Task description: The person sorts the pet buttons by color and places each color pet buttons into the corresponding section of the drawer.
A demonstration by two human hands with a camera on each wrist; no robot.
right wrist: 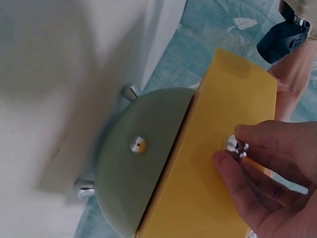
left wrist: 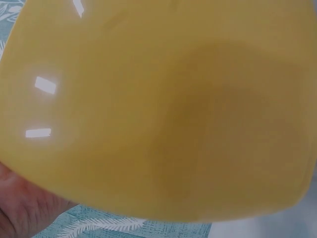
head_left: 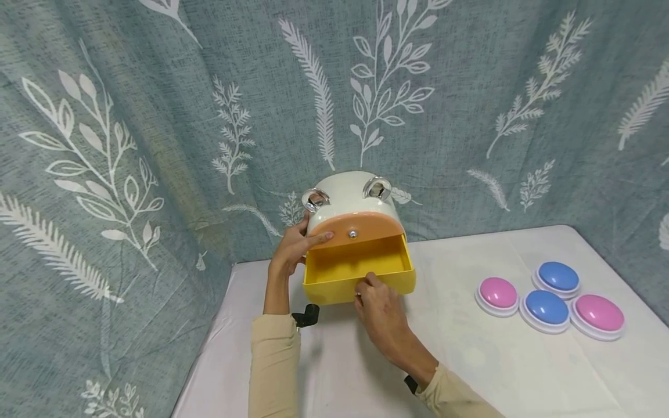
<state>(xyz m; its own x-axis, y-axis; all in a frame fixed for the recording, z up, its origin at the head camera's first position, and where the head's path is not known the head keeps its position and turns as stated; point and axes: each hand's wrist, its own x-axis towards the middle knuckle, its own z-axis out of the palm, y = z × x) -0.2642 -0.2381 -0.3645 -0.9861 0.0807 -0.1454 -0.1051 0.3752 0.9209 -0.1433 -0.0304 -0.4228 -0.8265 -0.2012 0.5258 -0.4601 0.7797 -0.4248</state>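
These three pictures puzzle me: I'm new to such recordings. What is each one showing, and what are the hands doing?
A person wears three cameras: one on the head, one on each wrist. The head view shows a white table with a small cabinet, its yellow drawer pulled open. The left hand steadies the cabinet; the right hand has its grip on the drawer's silver knob, seen in the right wrist view. The left wrist view is filled by the yellow drawer. Four pink and blue buttons lie aside.

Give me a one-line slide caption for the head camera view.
Right hand pinches the knob of the open yellow drawer while the left hand steadies the white box.
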